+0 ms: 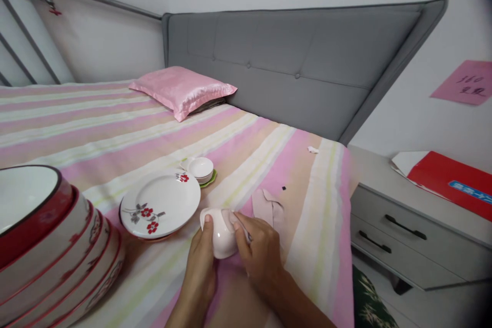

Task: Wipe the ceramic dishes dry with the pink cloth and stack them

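Observation:
My left hand (200, 261) grips a small white cup (220, 236) from the left, thumb up along its side. My right hand (257, 251) is closed on the cup's right side, and a pale pink cloth (269, 207) runs out from under its fingers. Both hands hover over the striped bed sheet (115, 133). Just left of the cup lies a white plate (159, 204) with red flowers.
A stack of red-rimmed bowls (46, 246) fills the lower left. Small white dishes on a green saucer (202, 170) sit beyond the plate. A pink pillow (182, 89) lies by the grey headboard (300, 72). A grey nightstand (407, 215) with a red box (453, 182) stands at right.

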The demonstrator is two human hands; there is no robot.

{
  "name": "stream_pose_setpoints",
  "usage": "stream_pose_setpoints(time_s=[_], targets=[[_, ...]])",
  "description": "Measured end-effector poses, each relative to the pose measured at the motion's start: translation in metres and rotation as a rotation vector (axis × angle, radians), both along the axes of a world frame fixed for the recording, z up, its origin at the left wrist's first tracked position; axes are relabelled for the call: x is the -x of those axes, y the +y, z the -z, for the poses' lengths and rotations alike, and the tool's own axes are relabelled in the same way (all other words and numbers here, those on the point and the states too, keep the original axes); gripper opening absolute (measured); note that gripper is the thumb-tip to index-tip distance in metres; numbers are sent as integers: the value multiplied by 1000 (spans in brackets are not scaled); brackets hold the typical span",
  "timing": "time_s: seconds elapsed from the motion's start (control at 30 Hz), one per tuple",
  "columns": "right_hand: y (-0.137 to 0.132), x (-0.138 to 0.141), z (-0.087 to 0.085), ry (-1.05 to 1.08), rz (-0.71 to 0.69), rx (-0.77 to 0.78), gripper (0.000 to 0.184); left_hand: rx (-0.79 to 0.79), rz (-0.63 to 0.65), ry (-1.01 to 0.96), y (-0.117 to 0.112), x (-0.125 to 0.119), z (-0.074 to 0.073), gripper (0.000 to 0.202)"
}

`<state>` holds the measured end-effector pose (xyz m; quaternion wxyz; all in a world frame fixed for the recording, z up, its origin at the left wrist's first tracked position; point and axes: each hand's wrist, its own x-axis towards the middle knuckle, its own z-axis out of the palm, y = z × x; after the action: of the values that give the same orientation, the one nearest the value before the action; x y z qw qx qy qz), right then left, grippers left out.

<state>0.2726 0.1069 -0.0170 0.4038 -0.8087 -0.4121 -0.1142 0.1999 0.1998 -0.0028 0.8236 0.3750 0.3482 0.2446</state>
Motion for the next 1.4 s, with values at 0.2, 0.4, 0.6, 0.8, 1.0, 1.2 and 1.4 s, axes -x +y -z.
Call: stream_pose_setpoints(time_s=[0.2,0.4,0.6,0.8,1.0,1.2,1.4], targets=[[1,8,-5,-72,-223,-86,42,58,-9,-57,1,0,5,52],[-1,6,-8,45,-318,22,45,-3,19,-43,2,1,4,57],[0,5,-11,76,-246,121,45,-30,19,4,2,1,6,54],[3,6,-9,-11,-137,94,41,1,-8,-15,3,0,9,51],[0,9,-8,-92,-95,-59,31,30,-33,-38,2,1,6,48],[1,10,-5,-129,-225,-120,31,36,-62,-23,3,1,7,49],[3,8,-2,-85,-351,-12,43,-78,15,17,4,0,11,57]])
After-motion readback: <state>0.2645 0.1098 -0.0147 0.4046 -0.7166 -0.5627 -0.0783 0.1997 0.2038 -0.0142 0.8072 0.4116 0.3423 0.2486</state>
